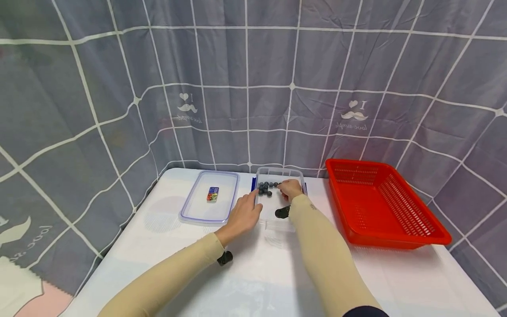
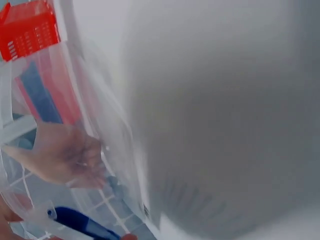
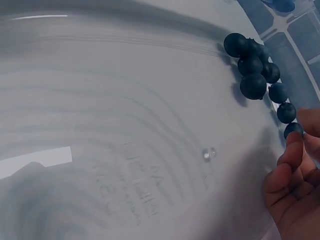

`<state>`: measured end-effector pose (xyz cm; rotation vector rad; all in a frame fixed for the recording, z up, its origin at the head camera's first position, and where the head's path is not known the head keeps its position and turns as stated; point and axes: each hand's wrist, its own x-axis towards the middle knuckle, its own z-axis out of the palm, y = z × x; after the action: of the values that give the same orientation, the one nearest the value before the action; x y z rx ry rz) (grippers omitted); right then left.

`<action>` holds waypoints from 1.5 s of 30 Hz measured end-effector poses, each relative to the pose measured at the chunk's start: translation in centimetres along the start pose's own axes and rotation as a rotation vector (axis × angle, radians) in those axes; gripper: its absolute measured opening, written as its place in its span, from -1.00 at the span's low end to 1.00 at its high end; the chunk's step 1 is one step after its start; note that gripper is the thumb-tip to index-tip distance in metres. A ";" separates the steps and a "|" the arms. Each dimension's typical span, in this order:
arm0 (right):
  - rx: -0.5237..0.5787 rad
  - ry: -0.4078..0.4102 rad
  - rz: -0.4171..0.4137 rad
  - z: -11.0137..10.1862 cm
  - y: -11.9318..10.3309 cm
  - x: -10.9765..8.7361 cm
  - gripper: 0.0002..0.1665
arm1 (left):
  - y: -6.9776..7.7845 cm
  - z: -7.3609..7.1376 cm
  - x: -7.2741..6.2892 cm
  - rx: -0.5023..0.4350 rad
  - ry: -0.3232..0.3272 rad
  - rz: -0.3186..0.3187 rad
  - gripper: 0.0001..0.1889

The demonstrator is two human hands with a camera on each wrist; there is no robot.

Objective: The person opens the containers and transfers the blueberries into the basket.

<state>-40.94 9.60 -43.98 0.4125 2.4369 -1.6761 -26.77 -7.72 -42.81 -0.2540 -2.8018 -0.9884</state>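
Observation:
A clear plastic container (image 1: 282,224) with blue side clips stands on the table, with several blueberries (image 1: 264,191) along its far side. My left hand (image 1: 243,215) holds the container by its left wall, thumb toward the inside; in the left wrist view its fingertips show beside a blue clip (image 2: 82,222). Inside the container my right hand (image 1: 291,188) pinches a blueberry (image 3: 294,129) at the right end of a short row. The other berries, clustered in the right wrist view, lie against the far wall.
Left of the container lies a clear lid (image 1: 194,207) with a blue rim, and a small colourful packet (image 1: 212,194) on it. A red plastic basket (image 1: 348,211) stands to the right. A grey checked curtain (image 1: 269,110) hangs behind the white table (image 1: 253,281).

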 end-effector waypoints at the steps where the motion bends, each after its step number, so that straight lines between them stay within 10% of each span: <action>1: -0.002 0.005 0.003 0.0 0.0 0.0 -0.60 | 0.0 0.0 0.2 -0.011 -0.001 0.000 -0.38; 29: -0.013 0.097 0.036 0.7 0.2 0.5 -0.94 | -1.0 0.5 0.6 0.099 0.004 0.066 -0.39; 45: -0.141 0.096 0.008 0.6 0.4 0.6 -0.68 | -0.8 0.6 0.3 0.081 -0.022 -0.011 -0.39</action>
<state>-41.40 9.23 -44.68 0.4928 2.5981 -1.5016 -27.32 -7.91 -43.63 -0.2405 -2.8579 -0.8773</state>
